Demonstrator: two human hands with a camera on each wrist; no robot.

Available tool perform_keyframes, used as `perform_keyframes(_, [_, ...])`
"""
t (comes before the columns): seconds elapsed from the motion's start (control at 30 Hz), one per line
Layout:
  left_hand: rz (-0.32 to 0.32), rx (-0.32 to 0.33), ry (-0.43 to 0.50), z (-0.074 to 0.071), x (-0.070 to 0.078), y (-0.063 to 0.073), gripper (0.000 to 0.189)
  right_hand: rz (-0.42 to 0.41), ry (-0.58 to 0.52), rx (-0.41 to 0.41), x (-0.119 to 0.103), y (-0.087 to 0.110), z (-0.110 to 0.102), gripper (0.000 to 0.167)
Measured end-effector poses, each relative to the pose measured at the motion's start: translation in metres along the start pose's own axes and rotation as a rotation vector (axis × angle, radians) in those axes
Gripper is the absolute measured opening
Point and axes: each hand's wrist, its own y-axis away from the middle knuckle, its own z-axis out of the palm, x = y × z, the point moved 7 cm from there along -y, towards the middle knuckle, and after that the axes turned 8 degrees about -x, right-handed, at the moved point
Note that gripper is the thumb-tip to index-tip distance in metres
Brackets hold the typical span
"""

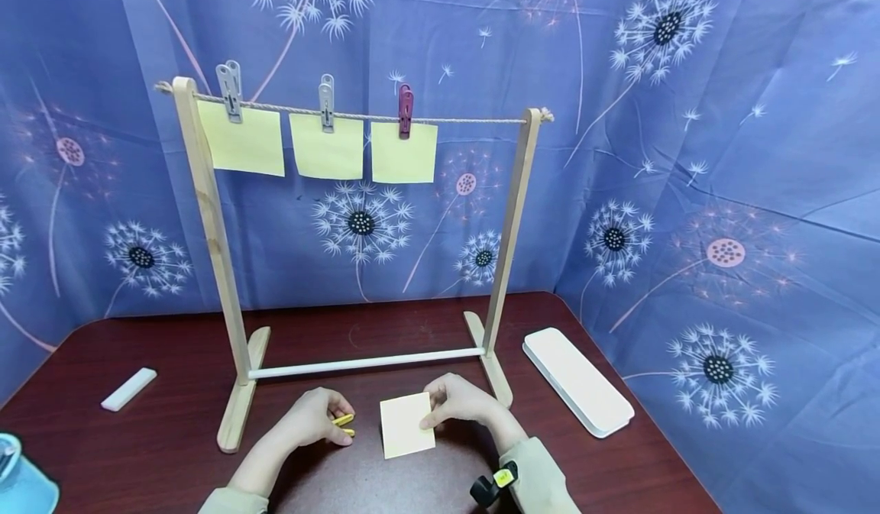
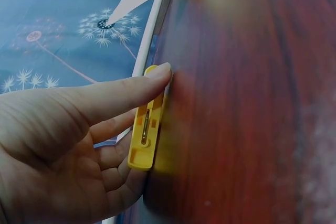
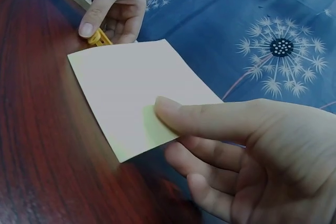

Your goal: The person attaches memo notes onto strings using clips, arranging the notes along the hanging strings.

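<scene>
My left hand [image 1: 315, 418] pinches a yellow clothespin [image 2: 142, 135] between thumb and fingers, low over the table. To its right, my right hand [image 1: 464, 405] holds a square pale-yellow paper note [image 3: 126, 87] by its right edge, thumb on the near face. A gap separates clothespin and note. Behind both hands stands a wooden frame [image 1: 213, 231] with a rope [image 1: 474, 121] strung across its top. Three yellow notes hang there: the left [image 1: 246, 143] and middle [image 1: 328, 151] under grey clothespins [image 1: 326, 103], the right one [image 1: 403, 155] under a dark red clothespin [image 1: 406, 111].
A white lidded case [image 1: 577, 380] lies at the right of the dark red table [image 1: 186, 422]. A small white block [image 1: 129, 389] is at the left, and a light-blue container [image 1: 26, 480] stands at the near left corner. Blue dandelion-print cloth [image 1: 440, 231] hangs behind.
</scene>
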Motion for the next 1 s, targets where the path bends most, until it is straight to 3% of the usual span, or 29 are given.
perform_keyframes(0.2, [-0.006,-0.016,0.026,0.0018,-0.0021,-0.0003,0.03,-0.009,-0.038,-0.006,0.0036,0.0003,-0.0008,0.02])
perform_keyframes(0.47, [0.052,-0.036,0.053,0.0017,-0.0017,0.0001,0.029,-0.002,-0.011,0.003,0.0049,-0.0012,-0.0015,0.02])
perform_keyframes(0.7, [0.014,-0.029,0.084,0.0021,-0.0086,0.0011,0.029,-0.003,-0.04,0.016,0.0052,-0.0042,0.0006,0.024])
perform_keyframes(1.0, [0.038,-0.026,0.066,-0.0015,-0.0001,-0.001,0.028,-0.016,-0.067,0.06,0.0073,-0.0031,-0.0037,0.017])
